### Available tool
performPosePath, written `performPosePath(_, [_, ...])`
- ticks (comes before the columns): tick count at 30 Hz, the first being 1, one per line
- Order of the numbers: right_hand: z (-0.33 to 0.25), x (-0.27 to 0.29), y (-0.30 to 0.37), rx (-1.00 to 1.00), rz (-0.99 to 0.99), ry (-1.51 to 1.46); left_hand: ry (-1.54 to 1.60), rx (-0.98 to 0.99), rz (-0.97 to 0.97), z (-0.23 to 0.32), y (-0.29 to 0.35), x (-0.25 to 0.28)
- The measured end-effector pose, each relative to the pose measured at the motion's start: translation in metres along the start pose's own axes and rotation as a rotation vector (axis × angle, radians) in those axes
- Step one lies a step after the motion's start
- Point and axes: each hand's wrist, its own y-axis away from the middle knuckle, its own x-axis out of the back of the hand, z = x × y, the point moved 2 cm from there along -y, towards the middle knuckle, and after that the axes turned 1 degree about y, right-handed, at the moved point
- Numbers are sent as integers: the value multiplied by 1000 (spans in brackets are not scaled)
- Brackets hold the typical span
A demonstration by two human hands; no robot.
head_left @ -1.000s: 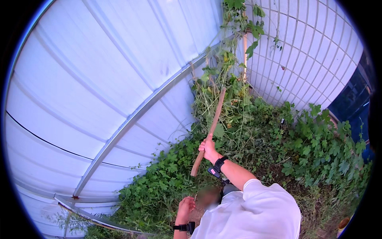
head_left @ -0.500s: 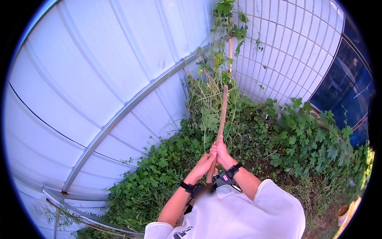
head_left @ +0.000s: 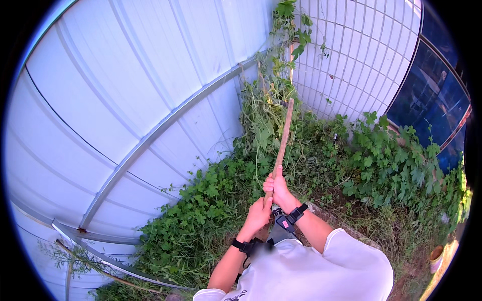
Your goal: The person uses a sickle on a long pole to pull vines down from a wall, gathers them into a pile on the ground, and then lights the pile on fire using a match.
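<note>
A long wooden pole (head_left: 284, 135) slants away from my body, its blunt far end raised in front of a tangle of vines (head_left: 263, 125) in the corner. My right hand (head_left: 277, 186) is wrapped around the pole, the thumb lying along it. Just below and to the left, my left hand (head_left: 258, 214) closes on its lower part. The two hands are close together. Whether the far end touches the vines, I cannot tell. Below my left hand the pole is out of sight.
A white ribbed metal wall (head_left: 150, 85) with a grey rail (head_left: 173, 118) rises on the left. On the right stand a white tiled wall (head_left: 356, 60) and dark blue panels (head_left: 427, 85). Leafy plants (head_left: 396, 155) cover the ground along both. A small bucket (head_left: 436, 258) sits at the lower right.
The pole's far end has shifted slightly up and right in the view. My left hand, earlier with fingers looser beside the pole, is now closed around it. My right hand keeps its grip.
</note>
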Motion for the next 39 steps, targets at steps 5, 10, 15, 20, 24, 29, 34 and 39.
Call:
performPosePath(5, [23, 0, 61, -33, 162, 121, 289, 268, -199, -6, 57, 12])
performPosePath(10, [-2, 34, 25, -97, 168, -38, 151, 223, -230, 6, 20, -2])
performPosePath(15, [-41, -3, -3, -53, 24, 45, 161, 188, -210, 51, -28, -3])
performPosePath(20, [-42, 31, -9, -175, 133, 45, -359, 71, -252, 50, -35, -11])
performPosePath(24, [-61, 78, -26, -122, 272, -344, 134, 112, -454, 38, -27, -21])
performPosePath(29, [-134, 139, -18, 146, 407, -710, 217, 3, -322, 18, 4, 9])
performPosePath(34, [-144, 176, 23, 383, 452, -689, 423, -77, -187, -44, 59, 36])
performPosePath(39, [-139, 176, 37, 427, 500, -529, 487, 54, -150, -97, 86, 29])
